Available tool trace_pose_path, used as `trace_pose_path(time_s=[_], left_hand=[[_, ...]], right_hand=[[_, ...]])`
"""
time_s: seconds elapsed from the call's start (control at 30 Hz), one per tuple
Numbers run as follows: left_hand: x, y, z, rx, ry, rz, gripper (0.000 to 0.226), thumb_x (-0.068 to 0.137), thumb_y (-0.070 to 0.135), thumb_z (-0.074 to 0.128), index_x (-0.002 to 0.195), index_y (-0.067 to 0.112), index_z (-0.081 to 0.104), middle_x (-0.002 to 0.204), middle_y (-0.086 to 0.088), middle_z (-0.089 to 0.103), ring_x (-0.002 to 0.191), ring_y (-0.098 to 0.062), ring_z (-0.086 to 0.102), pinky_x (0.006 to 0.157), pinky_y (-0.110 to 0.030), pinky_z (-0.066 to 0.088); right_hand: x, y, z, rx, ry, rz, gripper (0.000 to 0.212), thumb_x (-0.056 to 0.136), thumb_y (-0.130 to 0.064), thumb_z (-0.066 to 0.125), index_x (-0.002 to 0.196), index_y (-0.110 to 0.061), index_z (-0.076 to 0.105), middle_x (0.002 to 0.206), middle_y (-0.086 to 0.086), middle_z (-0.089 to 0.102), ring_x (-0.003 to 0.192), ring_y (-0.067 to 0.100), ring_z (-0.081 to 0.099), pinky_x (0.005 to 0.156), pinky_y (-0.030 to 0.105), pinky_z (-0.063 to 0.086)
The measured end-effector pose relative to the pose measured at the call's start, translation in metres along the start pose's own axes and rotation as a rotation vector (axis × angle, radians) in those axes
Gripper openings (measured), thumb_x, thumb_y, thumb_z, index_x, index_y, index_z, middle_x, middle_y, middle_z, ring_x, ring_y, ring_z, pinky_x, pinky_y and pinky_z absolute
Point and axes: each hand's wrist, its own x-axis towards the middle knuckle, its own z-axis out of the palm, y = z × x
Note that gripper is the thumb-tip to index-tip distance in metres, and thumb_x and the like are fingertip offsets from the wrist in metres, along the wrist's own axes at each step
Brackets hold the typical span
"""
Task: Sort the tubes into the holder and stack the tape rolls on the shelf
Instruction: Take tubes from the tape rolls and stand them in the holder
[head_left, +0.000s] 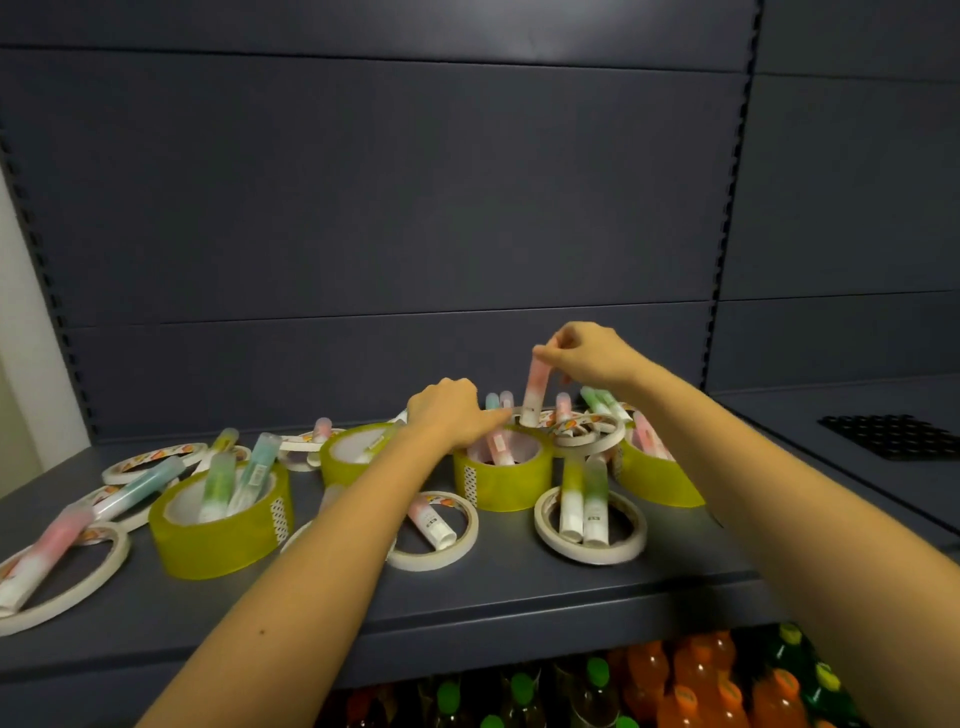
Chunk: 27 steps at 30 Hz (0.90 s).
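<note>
My right hand (587, 358) pinches the top of a pink-and-white tube (535, 395) and holds it upright over thin white tape rolls (582, 434) at the back of the shelf. My left hand (449, 413) rests on the rim of a wide yellow-green tape roll (501, 480) with a pink tube standing in its core; what the fingers grip is hidden. Other yellow-green rolls sit at the left (223, 525), behind the left arm (353, 452) and at the right (654, 475), each with tubes inside. Thin white rolls (589, 527) hold green tubes.
The grey shelf (519, 597) carries more thin white rolls and pastel tubes at far left (57, 561). A black perforated mat (893, 436) lies on the neighbouring shelf at right. Orange and green bottles (696, 680) stand below the front edge.
</note>
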Motion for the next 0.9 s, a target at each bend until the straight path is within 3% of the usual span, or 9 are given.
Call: trace_pose_path(time_s=[0.13, 0.23, 0.3, 0.47, 0.6, 0.73, 0.83, 0.9], left_hand=[[0.004, 0.009, 0.006, 0.006, -0.022, -0.041, 0.061, 0.074, 0.072, 0.052, 0.083, 0.012, 0.059, 0.100, -0.009, 0.065, 0.096, -0.029, 0.061, 0.073, -0.033, 0.039], [0.004, 0.014, 0.011, -0.011, -0.004, -0.045, 0.046, 0.082, 0.057, 0.054, 0.066, 0.015, 0.045, 0.099, -0.009, 0.066, 0.088, -0.027, 0.058, 0.071, -0.032, 0.038], [0.004, 0.016, 0.011, -0.047, 0.034, -0.037, 0.040, 0.086, 0.049, 0.052, 0.068, 0.013, 0.049, 0.097, -0.011, 0.067, 0.085, -0.027, 0.057, 0.069, -0.032, 0.039], [-0.001, 0.020, -0.005, -0.176, 0.281, 0.022, 0.031, 0.086, 0.038, 0.053, 0.088, 0.009, 0.065, 0.097, -0.012, 0.067, 0.092, -0.034, 0.061, 0.069, -0.032, 0.040], [-0.008, 0.041, -0.020, -0.252, 0.470, 0.161, 0.025, 0.088, 0.033, 0.052, 0.082, 0.011, 0.061, 0.086, -0.006, 0.064, 0.083, -0.029, 0.060, 0.065, -0.029, 0.036], [-0.008, 0.089, -0.026, -0.362, 0.419, 0.272, 0.021, 0.087, 0.036, 0.055, 0.087, 0.015, 0.061, 0.091, -0.004, 0.066, 0.088, -0.028, 0.060, 0.071, -0.034, 0.042], [-0.009, 0.134, -0.021, -0.392, 0.357, 0.352, 0.020, 0.087, 0.035, 0.056, 0.091, 0.017, 0.062, 0.092, 0.000, 0.066, 0.089, -0.025, 0.059, 0.069, -0.031, 0.038], [-0.011, 0.164, -0.013, -0.383, 0.317, 0.409, 0.019, 0.088, 0.034, 0.055, 0.094, 0.018, 0.062, 0.094, 0.001, 0.066, 0.090, -0.024, 0.059, 0.069, -0.030, 0.037]], right_hand=[[-0.012, 0.004, -0.003, 0.054, 0.086, 0.006, 0.021, 0.093, -0.036, 0.054, 0.080, -0.019, 0.054, 0.096, 0.008, 0.068, 0.084, 0.022, 0.065, 0.082, 0.038, 0.051], [-0.020, 0.011, -0.002, 0.081, 0.162, 0.021, 0.021, 0.092, -0.037, 0.055, 0.091, -0.016, 0.055, 0.099, 0.006, 0.066, 0.089, 0.023, 0.064, 0.083, 0.038, 0.049], [-0.025, 0.015, -0.003, 0.098, 0.211, 0.020, 0.021, 0.091, -0.037, 0.056, 0.094, -0.017, 0.055, 0.102, 0.004, 0.065, 0.091, 0.023, 0.063, 0.084, 0.038, 0.050], [-0.039, 0.024, -0.019, 0.146, 0.318, -0.003, 0.020, 0.091, -0.035, 0.057, 0.096, -0.016, 0.056, 0.100, 0.001, 0.063, 0.091, 0.023, 0.063, 0.086, 0.041, 0.051], [-0.059, 0.037, -0.041, 0.181, 0.405, 0.006, 0.020, 0.092, -0.031, 0.057, 0.098, -0.012, 0.057, 0.100, 0.001, 0.062, 0.094, 0.023, 0.063, 0.085, 0.040, 0.052], [-0.085, 0.064, -0.076, 0.177, 0.480, 0.040, 0.018, 0.093, -0.027, 0.056, 0.099, -0.010, 0.056, 0.099, 0.007, 0.063, 0.085, 0.022, 0.063, 0.080, 0.034, 0.053], [-0.107, 0.091, -0.104, 0.142, 0.498, 0.077, 0.023, 0.094, -0.025, 0.055, 0.105, -0.005, 0.056, 0.104, 0.009, 0.062, 0.095, 0.026, 0.063, 0.087, 0.041, 0.053], [-0.122, 0.112, -0.124, 0.132, 0.519, 0.101, 0.022, 0.094, -0.025, 0.055, 0.105, -0.005, 0.055, 0.105, 0.010, 0.062, 0.095, 0.025, 0.063, 0.085, 0.037, 0.055]])
